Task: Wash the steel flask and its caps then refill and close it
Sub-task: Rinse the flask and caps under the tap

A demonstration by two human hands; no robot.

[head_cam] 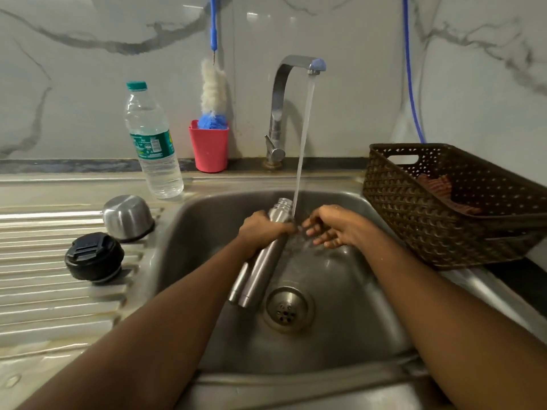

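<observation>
The steel flask stands tilted in the sink, its open neck up beside the running water. My left hand grips it just below the neck. My right hand is beside the flask under the stream, fingers loosely spread, its fingertips close to the flask wall. Water falls from the tap onto the flask's shoulder. The steel cup cap lies upside down on the draining board, and the black inner cap sits in front of it.
A plastic water bottle stands at the sink's back left. A red cup holds a bottle brush. A brown woven basket with a cloth stands on the right. The drain is beside the flask's base.
</observation>
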